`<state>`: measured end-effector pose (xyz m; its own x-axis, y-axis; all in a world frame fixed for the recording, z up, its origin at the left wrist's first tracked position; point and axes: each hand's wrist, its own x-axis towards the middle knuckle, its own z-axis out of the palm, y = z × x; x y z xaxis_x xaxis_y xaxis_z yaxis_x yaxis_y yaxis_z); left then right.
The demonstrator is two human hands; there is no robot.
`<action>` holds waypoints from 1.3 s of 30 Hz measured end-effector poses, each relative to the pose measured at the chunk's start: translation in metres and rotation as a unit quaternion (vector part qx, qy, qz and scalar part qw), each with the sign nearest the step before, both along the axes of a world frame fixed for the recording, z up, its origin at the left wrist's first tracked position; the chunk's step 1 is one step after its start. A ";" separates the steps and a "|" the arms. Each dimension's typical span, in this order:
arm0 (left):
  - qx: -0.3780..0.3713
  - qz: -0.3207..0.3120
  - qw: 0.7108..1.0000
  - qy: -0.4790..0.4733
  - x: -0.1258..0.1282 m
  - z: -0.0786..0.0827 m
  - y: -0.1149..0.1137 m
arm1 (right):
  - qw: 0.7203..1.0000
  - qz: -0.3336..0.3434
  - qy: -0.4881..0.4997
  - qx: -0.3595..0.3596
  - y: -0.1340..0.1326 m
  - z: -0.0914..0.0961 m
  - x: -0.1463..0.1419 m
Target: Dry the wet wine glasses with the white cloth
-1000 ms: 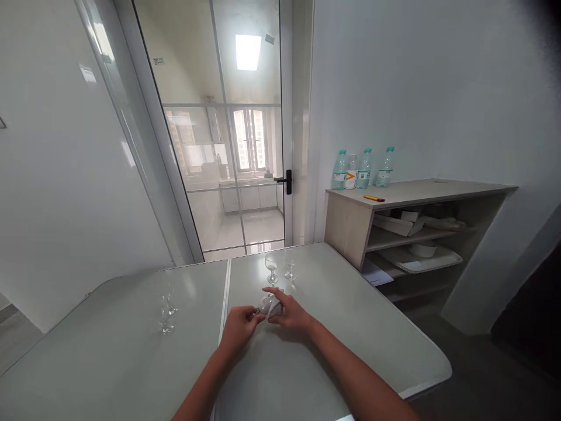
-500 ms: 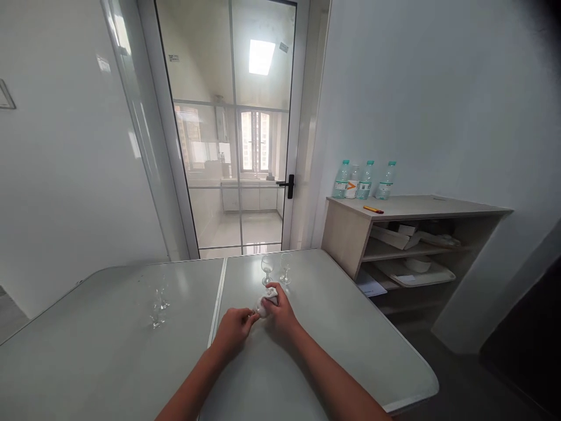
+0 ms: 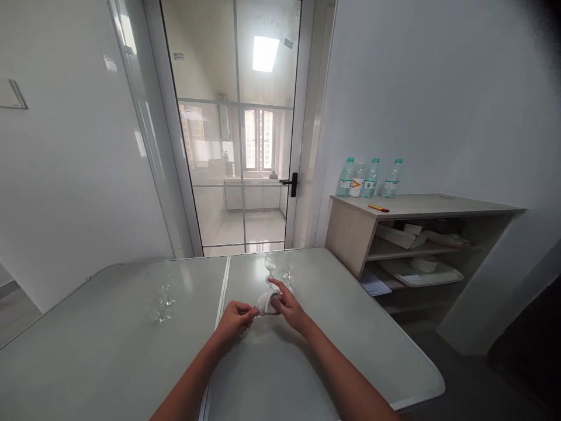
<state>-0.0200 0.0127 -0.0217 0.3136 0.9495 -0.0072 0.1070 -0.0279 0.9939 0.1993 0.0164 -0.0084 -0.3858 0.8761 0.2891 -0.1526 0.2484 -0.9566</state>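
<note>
Over the near middle of the table, my left hand pinches a small clear stemmed glass, held tilted on its side, at its stem end. My right hand is closed on a white cloth, which is pressed against the bowl, with the index finger stretched out. Cloth and fingers cover much of the glass, and I cannot tell how far the cloth reaches inside. Just beyond my hands, two clear stemmed glasses, a left one and a right one, stand upright.
Two more clear glasses stand on the table's left half, beyond a pale seam. To the right is a wooden shelf unit with several plastic bottles and an orange-yellow cutter on top. A glazed door stands behind the table.
The white cloth has spread over more of the bowl, and my right hand has turned and shifted slightly right. My left hand keeps its pinch. The whole view has shifted a little.
</note>
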 end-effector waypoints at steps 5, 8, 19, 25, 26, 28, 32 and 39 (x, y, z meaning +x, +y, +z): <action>0.024 0.004 0.999 0.028 -0.001 0.014 -0.008 | 0.998 0.012 -0.032 0.047 0.005 -0.005 0.003; -0.080 -0.054 0.995 0.001 -0.009 0.015 -0.008 | 0.992 0.025 -0.096 0.083 0.005 -0.003 0.009; -0.014 -0.065 0.997 0.029 -0.016 0.015 -0.001 | 0.991 -0.007 -0.077 0.110 0.002 -0.001 0.000; 0.255 0.050 0.919 0.297 -0.003 0.011 -0.013 | 0.999 -0.037 -0.012 -0.028 0.011 -0.014 -0.004; 0.282 0.052 0.901 0.325 -0.002 0.011 -0.015 | 0.998 -0.031 -0.024 -0.039 0.012 -0.016 -0.003; 0.299 0.048 0.889 0.344 0.000 0.012 -0.017 | 0.998 -0.009 -0.041 -0.040 0.013 -0.018 -0.002; 0.165 0.009 0.957 0.237 -0.003 0.018 -0.014 | 0.999 0.016 -0.038 -0.020 0.007 -0.011 0.003; -0.148 -0.100 0.983 0.028 -0.008 0.017 -0.009 | 0.998 0.041 -0.045 -0.013 0.001 0.001 0.011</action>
